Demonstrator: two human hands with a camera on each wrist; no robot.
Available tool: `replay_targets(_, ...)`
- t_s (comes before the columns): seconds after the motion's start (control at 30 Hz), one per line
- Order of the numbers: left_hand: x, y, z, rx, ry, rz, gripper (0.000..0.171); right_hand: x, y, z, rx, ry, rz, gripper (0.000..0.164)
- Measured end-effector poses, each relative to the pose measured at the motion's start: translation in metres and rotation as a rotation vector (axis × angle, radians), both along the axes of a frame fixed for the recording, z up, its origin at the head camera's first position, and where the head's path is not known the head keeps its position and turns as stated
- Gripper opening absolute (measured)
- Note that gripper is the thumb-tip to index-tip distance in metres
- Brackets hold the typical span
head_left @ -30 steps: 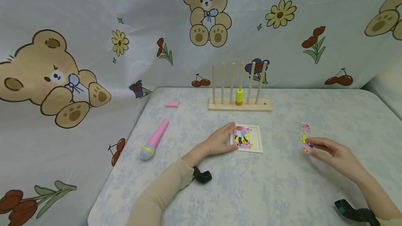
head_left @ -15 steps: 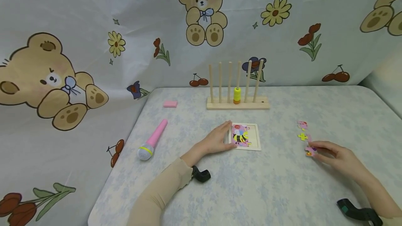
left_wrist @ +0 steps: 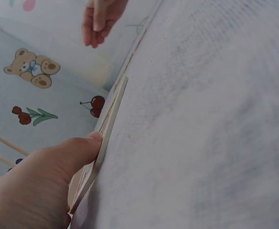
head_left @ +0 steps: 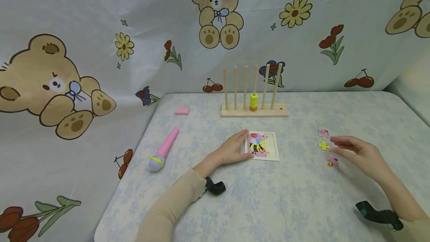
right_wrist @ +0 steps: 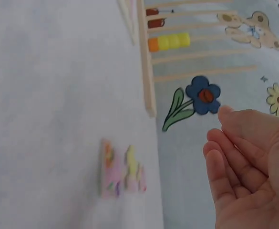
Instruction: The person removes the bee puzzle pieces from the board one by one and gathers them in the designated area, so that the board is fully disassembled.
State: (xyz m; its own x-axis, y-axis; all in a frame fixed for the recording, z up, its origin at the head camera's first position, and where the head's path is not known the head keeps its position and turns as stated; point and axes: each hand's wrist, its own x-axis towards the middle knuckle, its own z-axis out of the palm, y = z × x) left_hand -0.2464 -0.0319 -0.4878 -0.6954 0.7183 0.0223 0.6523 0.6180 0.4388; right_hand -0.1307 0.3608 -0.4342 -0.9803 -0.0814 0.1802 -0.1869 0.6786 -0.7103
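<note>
My left hand [head_left: 230, 149] grips the left side of a small square puzzle board [head_left: 273, 146] with a pale wooden rim and a bee picture. In the left wrist view its thumb [left_wrist: 84, 150] lies on the board's edge. My right hand [head_left: 362, 158] hovers at the loose puzzle pieces, fingers loosely bent and nothing between them in the right wrist view. Among these are a pink piece [head_left: 324, 133] at the back, a yellow piece [head_left: 323, 146] near the fingertips, and a pink-purple piece [head_left: 332, 161] in front.
Behind the board stands a wooden peg rack [head_left: 235, 113] with yellow and orange beads [head_left: 253, 102] on one peg. A pink toy microphone [head_left: 164, 148] and a pink block [head_left: 182, 111] lie at the left. A bear-print cloth [head_left: 151, 18] hangs behind the table.
My right hand has let go of the pink-purple piece after shifting it slightly toward the front right, then lifted and moved back from it. My left hand stays on the board.
</note>
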Motion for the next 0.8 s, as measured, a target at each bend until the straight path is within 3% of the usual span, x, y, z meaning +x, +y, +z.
replay_targets(0.13, -0.002, -0.001, -0.001, 0.004, 0.0, 0.0, 0.091, -0.022, -0.032, 0.017, -0.048, 0.023, -0.006, 0.034)
replay_targets(0.27, -0.002, -0.001, 0.0, 0.006, 0.002, -0.004, 0.09, -0.051, -0.069, 0.018, -0.07, 0.045, 0.066, 0.033)
replay_targets(0.37, -0.001, -0.001, 0.0, 0.007, -0.001, -0.007, 0.09, -0.07, -0.095, 0.01, -0.101, 0.018, 0.135, 0.033)
replay_targets(0.5, 0.0, 0.0, -0.001, 0.005, -0.007, -0.014, 0.091, -0.087, -0.121, -0.002, -0.143, -0.086, 0.18, 0.034)
replay_targets(0.6, 0.0, 0.0, -0.001, -0.001, -0.011, -0.014, 0.09, -0.096, -0.131, -0.013, -0.151, -0.126, 0.185, 0.032)
replay_targets(0.8, -0.001, -0.001, 0.0, -0.007, -0.005, -0.002, 0.09, -0.106, -0.141, -0.027, -0.161, -0.121, 0.172, 0.028)
